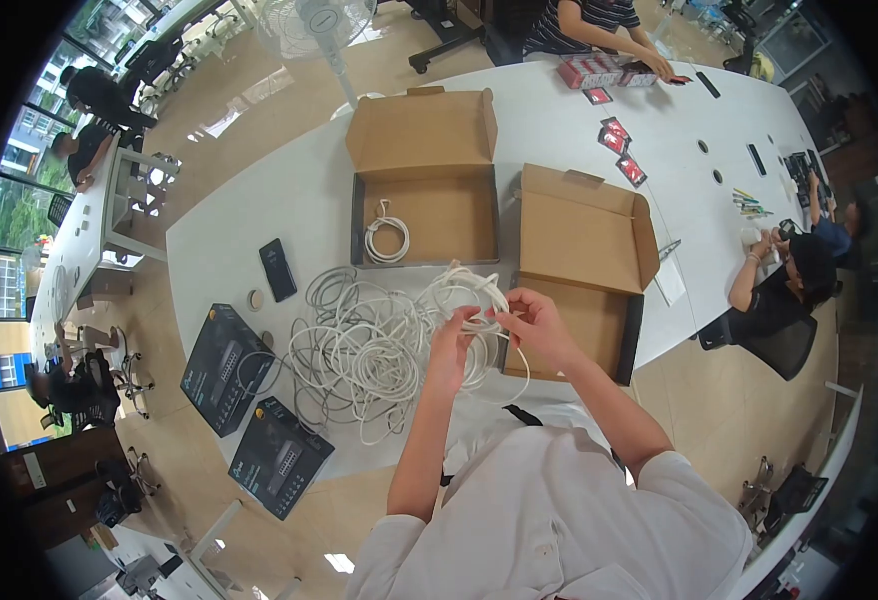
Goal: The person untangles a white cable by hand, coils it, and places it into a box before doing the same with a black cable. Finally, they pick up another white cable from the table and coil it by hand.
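Both hands are at the right end of a tangled heap of white and grey cables (359, 345) on the white table. My left hand (451, 345) is closed around part of a looped white cable (469, 283). Fingers pinched on the same loops, my right hand (534, 322) is just to the right, over the left edge of an open cardboard box (584, 230). A second open box (422, 130) stands behind the heap, with one coiled white cable (389, 240) inside it.
Two dark product boxes (227, 368) (281, 458) lie left of the heap, and a black phone (278, 270) behind them. Red packets (615, 135) lie at the back right. A co-worker's hands (664, 68) are at the far edge; another person (784, 275) sits at the right.
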Demonstrator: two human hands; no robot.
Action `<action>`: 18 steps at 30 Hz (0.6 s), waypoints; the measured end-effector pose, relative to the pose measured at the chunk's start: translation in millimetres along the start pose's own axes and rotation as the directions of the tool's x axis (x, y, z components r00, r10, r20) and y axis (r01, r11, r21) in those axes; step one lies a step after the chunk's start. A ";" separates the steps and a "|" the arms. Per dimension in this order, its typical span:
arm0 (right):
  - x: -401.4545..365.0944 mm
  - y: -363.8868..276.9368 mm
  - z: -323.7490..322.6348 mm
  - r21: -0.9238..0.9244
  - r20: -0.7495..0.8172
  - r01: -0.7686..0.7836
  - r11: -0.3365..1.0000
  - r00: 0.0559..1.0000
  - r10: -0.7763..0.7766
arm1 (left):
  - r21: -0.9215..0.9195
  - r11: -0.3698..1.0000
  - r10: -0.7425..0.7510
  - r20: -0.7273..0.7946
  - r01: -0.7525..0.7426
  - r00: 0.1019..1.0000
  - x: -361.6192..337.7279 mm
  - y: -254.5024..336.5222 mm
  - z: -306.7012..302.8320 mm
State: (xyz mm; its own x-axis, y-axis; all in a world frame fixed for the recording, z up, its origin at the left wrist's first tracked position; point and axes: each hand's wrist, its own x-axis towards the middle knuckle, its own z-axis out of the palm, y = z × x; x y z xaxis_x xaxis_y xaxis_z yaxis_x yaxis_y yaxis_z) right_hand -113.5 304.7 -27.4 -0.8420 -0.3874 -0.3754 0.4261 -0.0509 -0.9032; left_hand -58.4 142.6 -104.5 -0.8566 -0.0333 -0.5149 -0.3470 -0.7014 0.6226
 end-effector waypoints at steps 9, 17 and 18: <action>92.3 35.3 1.6 -0.313 -0.055 0.126 0.941 0.987 -0.150 | -0.081 0.991 -0.115 -0.155 0.104 0.981 13.4 -7.8 -22.6; 204.9 68.6 -13.0 -0.861 0.054 0.284 0.422 0.876 -0.479 | -0.065 0.980 -0.194 -0.063 0.190 0.979 0.5 -19.6 -35.4; 210.9 81.3 -16.9 -0.910 0.055 0.222 0.351 0.902 -0.429 | -0.057 0.980 -0.195 -0.053 0.192 0.979 -1.8 -19.7 -35.0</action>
State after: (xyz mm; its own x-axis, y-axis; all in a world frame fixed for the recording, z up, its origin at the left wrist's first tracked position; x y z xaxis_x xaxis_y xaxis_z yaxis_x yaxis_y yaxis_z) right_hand -262.0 234.4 -183.6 -0.9238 -0.3782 0.0603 -0.3387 0.7334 -0.5894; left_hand -36.7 131.6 -136.5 -0.7509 0.0664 -0.6570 -0.4828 -0.7340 0.4776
